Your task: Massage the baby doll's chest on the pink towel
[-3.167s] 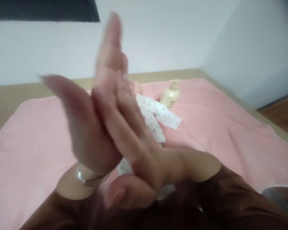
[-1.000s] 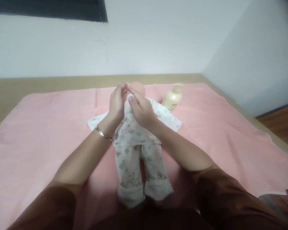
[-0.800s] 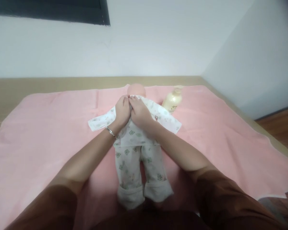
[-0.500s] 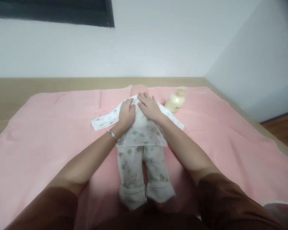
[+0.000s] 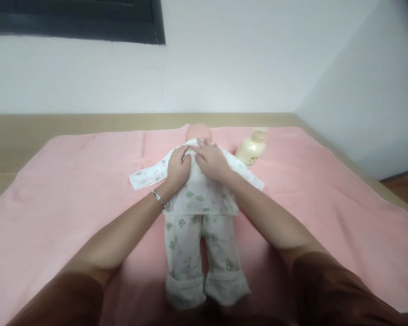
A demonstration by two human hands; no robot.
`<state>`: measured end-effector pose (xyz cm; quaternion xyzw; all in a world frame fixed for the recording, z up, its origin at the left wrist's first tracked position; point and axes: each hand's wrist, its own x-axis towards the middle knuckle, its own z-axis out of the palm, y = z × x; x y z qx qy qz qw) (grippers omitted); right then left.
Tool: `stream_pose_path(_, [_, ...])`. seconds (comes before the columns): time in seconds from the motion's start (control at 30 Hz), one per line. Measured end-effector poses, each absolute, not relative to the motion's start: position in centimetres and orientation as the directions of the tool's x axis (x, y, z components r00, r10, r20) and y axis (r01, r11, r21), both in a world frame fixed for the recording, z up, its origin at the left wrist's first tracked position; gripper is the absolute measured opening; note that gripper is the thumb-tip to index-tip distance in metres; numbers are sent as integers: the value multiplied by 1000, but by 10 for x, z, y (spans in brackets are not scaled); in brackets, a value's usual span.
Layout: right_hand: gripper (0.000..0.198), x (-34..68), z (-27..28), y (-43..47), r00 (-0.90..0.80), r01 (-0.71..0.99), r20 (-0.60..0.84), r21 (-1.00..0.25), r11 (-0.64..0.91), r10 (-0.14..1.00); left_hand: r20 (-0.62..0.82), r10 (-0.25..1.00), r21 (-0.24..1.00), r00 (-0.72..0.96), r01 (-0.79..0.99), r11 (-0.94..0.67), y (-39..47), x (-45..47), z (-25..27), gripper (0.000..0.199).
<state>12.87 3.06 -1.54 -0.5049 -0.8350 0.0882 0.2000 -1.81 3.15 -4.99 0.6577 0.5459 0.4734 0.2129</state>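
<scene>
A baby doll (image 5: 199, 131) lies on a pink blanket (image 5: 98, 190), its bare round head at the far end and no facial features showing. It wears a white printed top (image 5: 204, 197) with the sleeves spread out sideways, and matching trousers (image 5: 185, 244) with turned-up cuffs. My left hand (image 5: 179, 167) rests flat on the upper left of the top, fingers stretched forward. Just beside it, my right hand (image 5: 212, 159) lies flat on the upper right, fingers spread. The fingertips of the two hands nearly meet near the neckline. Neither hand grips anything.
A cream-coloured bottle (image 5: 251, 148) stands on the blanket by the doll's right-side sleeve, slightly tilted in view. Behind the blanket runs a tan surface edge (image 5: 122, 123) against a white wall (image 5: 224, 59). A dark frame (image 5: 88, 22) is at upper left.
My right hand's fingers have slid slightly down and inward, closer to the left hand. Both hands stay on the top. The whole view has shifted slightly downward.
</scene>
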Motion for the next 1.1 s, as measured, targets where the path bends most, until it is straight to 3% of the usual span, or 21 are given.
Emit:
stream_pose_path(0.13, [55,129,-16,27,-251,889,237,-328,320,939,380,923,809,-60,506,-300,30,-17,-49,38])
stream_pose_path(0.3, [57,105,-19,-15,-380,869,289,-214,446,879,379,923,836,-68,452,-310,33,-19,-52,37])
stream_pose_path(0.47, [54,122,-15,14,-452,802,238,-313,509,859,387,921,819,-46,476,-320,33,-18,-50,36])
stream_pose_path(0.57, [53,133,-16,33,-358,836,218,-358,415,908,378,924,811,-65,504,-296,31,-17,-49,39])
stream_pose_path(0.7, [54,121,-22,14,-227,905,263,-298,303,938,371,926,822,-69,488,-293,30,-18,-51,38])
stream_pose_path(0.9, [54,102,-24,-21,-379,863,329,-212,458,865,371,926,833,-70,465,-299,35,-21,-57,42])
stream_pose_path(1.1, [55,128,-17,20,-414,808,251,-341,480,875,394,918,813,-56,488,-319,33,-19,-52,41])
